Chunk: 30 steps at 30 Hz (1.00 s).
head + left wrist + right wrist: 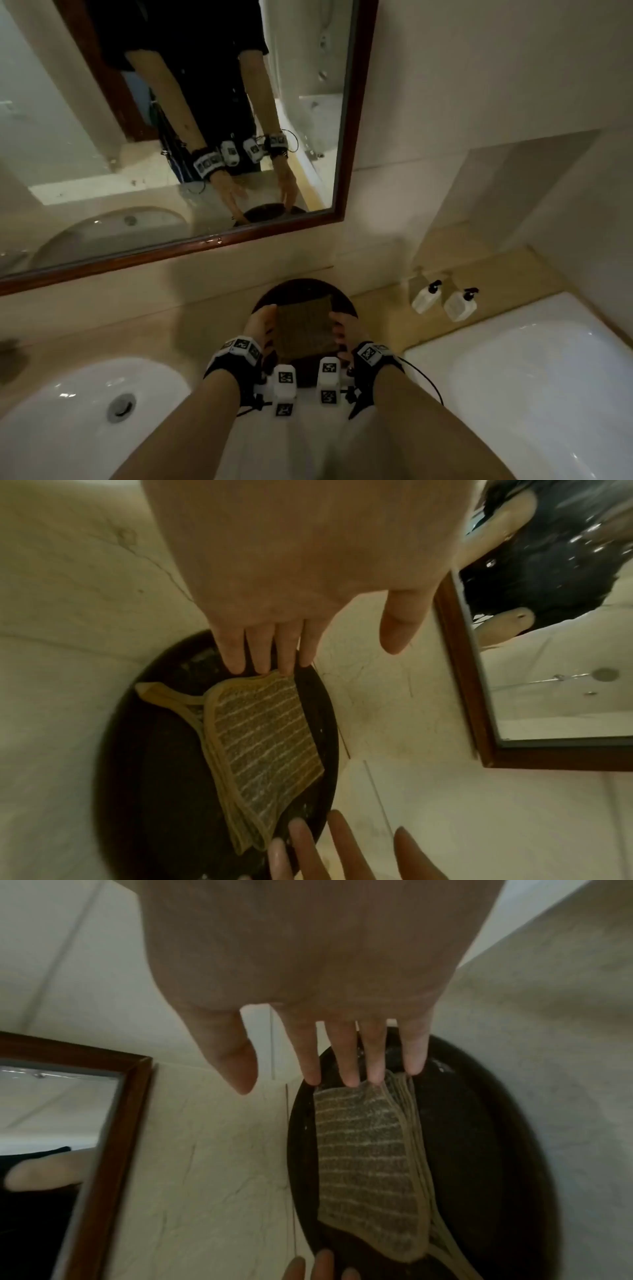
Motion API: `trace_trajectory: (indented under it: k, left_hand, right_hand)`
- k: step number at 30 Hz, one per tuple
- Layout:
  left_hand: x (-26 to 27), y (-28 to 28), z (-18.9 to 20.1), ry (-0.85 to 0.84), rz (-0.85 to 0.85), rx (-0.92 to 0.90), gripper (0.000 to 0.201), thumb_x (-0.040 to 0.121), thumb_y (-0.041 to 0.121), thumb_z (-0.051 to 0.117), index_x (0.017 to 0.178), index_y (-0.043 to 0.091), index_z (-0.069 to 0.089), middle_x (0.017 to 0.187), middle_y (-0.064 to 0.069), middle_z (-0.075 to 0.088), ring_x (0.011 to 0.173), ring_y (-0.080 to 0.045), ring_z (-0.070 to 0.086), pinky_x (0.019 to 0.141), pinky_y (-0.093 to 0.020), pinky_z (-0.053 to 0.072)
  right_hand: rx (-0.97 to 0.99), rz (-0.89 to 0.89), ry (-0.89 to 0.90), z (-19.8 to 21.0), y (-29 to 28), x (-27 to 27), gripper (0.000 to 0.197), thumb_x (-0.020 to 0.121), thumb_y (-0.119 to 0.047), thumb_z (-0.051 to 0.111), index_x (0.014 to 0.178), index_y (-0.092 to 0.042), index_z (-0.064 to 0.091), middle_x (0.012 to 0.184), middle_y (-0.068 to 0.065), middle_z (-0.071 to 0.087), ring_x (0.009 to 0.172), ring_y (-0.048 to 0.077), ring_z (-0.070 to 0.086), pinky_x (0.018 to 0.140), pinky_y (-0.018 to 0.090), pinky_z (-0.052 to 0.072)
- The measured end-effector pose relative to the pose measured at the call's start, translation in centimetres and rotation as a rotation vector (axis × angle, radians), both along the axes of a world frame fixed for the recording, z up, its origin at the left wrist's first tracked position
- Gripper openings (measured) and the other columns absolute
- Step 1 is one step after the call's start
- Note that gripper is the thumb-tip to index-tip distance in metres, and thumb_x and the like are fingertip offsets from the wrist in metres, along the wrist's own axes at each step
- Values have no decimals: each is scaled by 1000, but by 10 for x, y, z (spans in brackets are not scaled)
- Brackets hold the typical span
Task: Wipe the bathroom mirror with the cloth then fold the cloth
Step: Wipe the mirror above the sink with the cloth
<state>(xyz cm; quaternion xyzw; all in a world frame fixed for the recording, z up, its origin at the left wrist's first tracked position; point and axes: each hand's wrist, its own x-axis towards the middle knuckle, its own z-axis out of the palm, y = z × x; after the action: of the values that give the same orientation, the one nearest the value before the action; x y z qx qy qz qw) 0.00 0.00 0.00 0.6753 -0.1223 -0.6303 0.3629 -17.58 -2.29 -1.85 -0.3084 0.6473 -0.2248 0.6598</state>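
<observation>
A folded brown striped cloth (304, 325) lies flat on a dark round tray (301, 287) on the counter, below the wood-framed mirror (171, 120). My left hand (262, 323) is at the cloth's left side and my right hand (344, 327) at its right side. In the left wrist view the left fingers (263, 664) are straight, with their tips on the edge of the cloth (267, 737). In the right wrist view the right fingers (352, 1074) are straight too, tips touching the edge of the cloth (366, 1164). Neither hand curls round the cloth.
A white sink (68, 421) is set in the beige counter (137, 325) to the left. A white bathtub (531, 377) lies to the right. Two pump bottles (426, 298) (460, 303) stand on the ledge right of the tray.
</observation>
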Motion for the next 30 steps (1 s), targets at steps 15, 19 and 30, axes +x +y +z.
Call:
trace_trajectory:
  k: [15, 19, 30]
  left_hand:
    - [32, -85, -107, -339, -65, 66, 26, 81, 9, 62, 105, 2, 57, 95, -22, 64, 81, -32, 64, 79, -47, 57]
    - [25, -81, -126, -490, -245, 68, 73, 67, 31, 72, 132, 10, 46, 119, -12, 59, 97, -31, 62, 83, -42, 56]
    - [31, -75, -102, -542, -408, 64, 38, 81, 31, 63, 113, 13, 56, 110, -8, 60, 95, -27, 57, 84, -31, 46]
  right_hand:
    - [-80, 40, 533, -81, -84, 26, 38, 89, -23, 59, 124, -9, 57, 121, 13, 61, 108, 30, 59, 85, 28, 48]
    - [-112, 92, 642, -85, -76, 34, 39, 88, -17, 55, 126, -8, 52, 123, 13, 59, 109, 30, 57, 80, 30, 47]
    - [-172, 187, 541, -77, -72, 15, 20, 81, -17, 55, 101, -15, 57, 94, 7, 63, 86, 26, 62, 76, 40, 55]
